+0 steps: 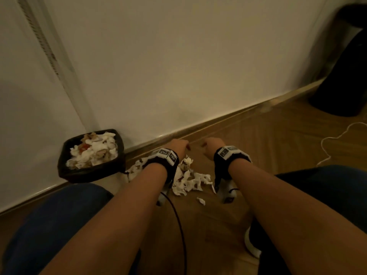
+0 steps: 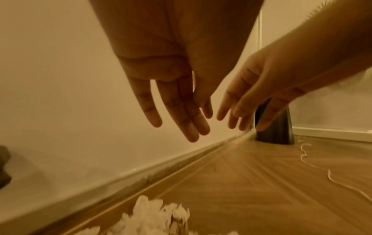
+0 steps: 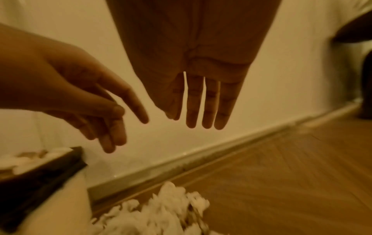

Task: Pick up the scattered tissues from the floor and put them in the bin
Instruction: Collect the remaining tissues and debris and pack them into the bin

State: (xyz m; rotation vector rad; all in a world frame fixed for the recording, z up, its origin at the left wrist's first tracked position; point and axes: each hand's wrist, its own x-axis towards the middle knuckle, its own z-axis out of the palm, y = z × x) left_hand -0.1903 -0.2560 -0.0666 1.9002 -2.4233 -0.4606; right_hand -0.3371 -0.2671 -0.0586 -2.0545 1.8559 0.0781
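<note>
A heap of torn white tissues (image 1: 188, 180) lies on the wooden floor by the skirting board. To its left stands the black bin (image 1: 93, 172), filled with tissue scraps. My left hand (image 1: 179, 145) and right hand (image 1: 211, 146) hover side by side above the far edge of the heap, a small gap between them. In the left wrist view the left hand (image 2: 181, 111) has straight, empty fingers over the tissues (image 2: 157, 219). Its straight fingers apart, the right hand (image 3: 201, 103) in the right wrist view holds nothing above the tissues (image 3: 161, 211), with the bin (image 3: 44, 171) at the left.
A white wall and skirting board (image 1: 218, 120) run behind the heap. A white cord (image 1: 335, 143) loops on the floor at the right, near a tall dark object (image 1: 341, 76). My knees in blue trousers (image 1: 59, 225) frame the floor, and a black cable (image 1: 178, 225) runs between them.
</note>
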